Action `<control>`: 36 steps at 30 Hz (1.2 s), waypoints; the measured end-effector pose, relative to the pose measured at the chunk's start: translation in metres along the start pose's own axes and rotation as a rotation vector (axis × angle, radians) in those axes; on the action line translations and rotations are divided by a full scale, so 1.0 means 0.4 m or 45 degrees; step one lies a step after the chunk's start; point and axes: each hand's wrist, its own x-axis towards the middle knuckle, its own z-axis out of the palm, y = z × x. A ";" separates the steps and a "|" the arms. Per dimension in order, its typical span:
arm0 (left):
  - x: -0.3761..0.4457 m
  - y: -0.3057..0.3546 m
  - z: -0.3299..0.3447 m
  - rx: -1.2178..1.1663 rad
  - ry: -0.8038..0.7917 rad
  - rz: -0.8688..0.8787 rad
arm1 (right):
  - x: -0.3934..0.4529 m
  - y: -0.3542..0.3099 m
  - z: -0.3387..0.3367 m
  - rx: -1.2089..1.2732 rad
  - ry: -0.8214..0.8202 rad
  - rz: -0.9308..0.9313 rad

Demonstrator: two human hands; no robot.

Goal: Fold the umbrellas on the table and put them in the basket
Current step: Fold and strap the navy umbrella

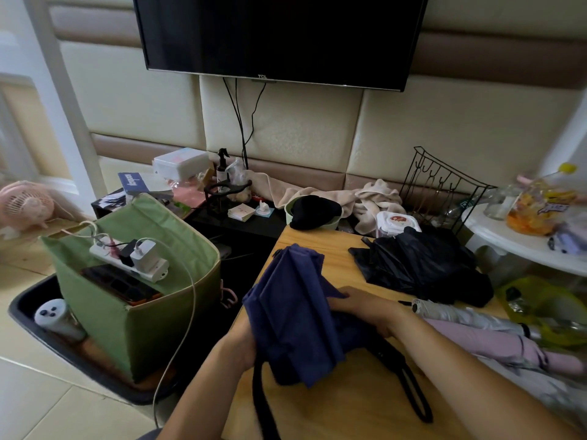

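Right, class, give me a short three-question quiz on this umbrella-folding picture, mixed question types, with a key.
1. True or false: both hands hold the navy umbrella.
2. Which umbrella lies farthest back on the wooden table? A) black B) pink C) silver
3. Fill in: the power strip rests on top of the green ____.

Key
1. True: the left hand and right hand both grip it.
2. A, the black umbrella.
3. basket.
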 end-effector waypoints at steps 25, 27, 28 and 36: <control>0.079 -0.009 -0.014 0.348 0.108 0.493 | 0.019 -0.028 0.102 -1.494 0.810 -0.416; 0.081 -0.006 -0.025 0.372 0.041 0.502 | 0.025 -0.023 0.088 -1.462 0.783 -0.406; 0.081 -0.004 -0.029 0.396 0.002 0.513 | 0.028 -0.019 0.078 -1.425 0.753 -0.396; 0.080 -0.002 -0.031 0.401 -0.085 0.533 | 0.049 0.018 0.034 -1.217 0.626 -0.355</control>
